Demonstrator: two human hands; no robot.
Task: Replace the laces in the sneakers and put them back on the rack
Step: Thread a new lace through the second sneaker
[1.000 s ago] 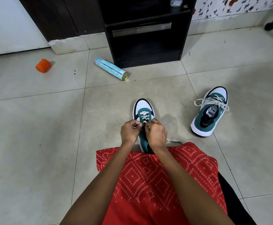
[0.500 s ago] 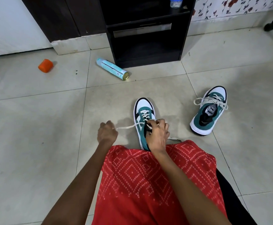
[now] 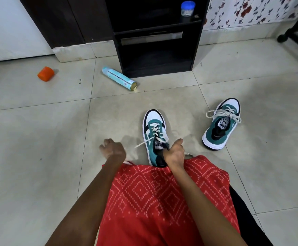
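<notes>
Centrally placed near sneaker point(image 3: 154, 125): green, white and black; stands on the floor point(image 3: 38, 139) just in front of the person's lap, toe pointing toward the rack, outside it.
Lace point(image 3: 156, 130): white; crossed through the front eyelets of the near sneaker. One end runs out to the left toward the left hand, and another end shows on the floor just right of the right hand.
Left hand point(image 3: 113, 150): held low beside the near sneaker on its left, fingers curled inward. The lace end stops short of it in a blurred streak, so whether it pinches the lace cannot be told.
Right hand point(image 3: 173, 155): back turned to the camera, set over the rear opening of the near sneaker, fingers curled over the collar and gripping it, one digit stretched forward.
Far sneaker point(image 3: 221, 124): same colours, laced, with loose loops; on the floor to the right, well apart from the near sneaker, tilted.
Rack point(image 3: 197, 50): black shelf unit against the wall; no shoe is on its visible shelves.
Jar point(image 3: 187, 8): blue lid; on the rack's upper shelf.
Spray can point(image 3: 119, 78): pale blue, lying on the floor near the rack's left foot.
Orange cap point(image 3: 46, 74): on the floor, far left.
Red garment point(image 3: 162, 192): patterned, covering the lap between the forearms.
</notes>
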